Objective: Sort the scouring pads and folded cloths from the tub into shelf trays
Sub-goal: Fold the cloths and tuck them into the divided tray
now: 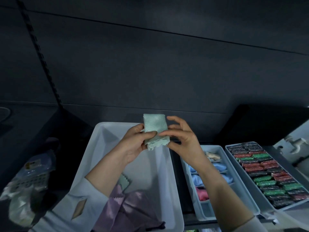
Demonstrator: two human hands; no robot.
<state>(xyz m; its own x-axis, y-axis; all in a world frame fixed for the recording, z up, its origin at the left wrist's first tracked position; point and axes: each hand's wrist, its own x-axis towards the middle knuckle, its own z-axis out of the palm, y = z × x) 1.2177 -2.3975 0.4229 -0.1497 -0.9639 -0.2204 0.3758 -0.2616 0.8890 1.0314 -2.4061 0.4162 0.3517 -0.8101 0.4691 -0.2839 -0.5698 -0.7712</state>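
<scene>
Above the far end of a pale grey plastic tub (93, 158), I am holding a folded, pale mint-green waffle-textured cloth (155, 129) upright between both hands. My left hand (135, 144) is gripping its lower left side, thumb lying across the front of the fold. My right hand (182, 139) is pinching the lower right edge between thumb and forefinger, the other fingers curling loosely above it. Lying in the near end of the tub are a crumpled lilac cloth (133, 213) and a small pale green cloth (124, 180) with a zigzag edge. Just beside the tub on the right is sitting a narrow grey divided tray (205, 213) holding folded cream, blue and pink cloths. Next to that, a wider grey tray (254, 198) is carrying rows of glittery black, red and green scouring pads (267, 174). Left of the tub, a clear plastic packet (28, 180) is resting on the dark bench (16, 131).
</scene>
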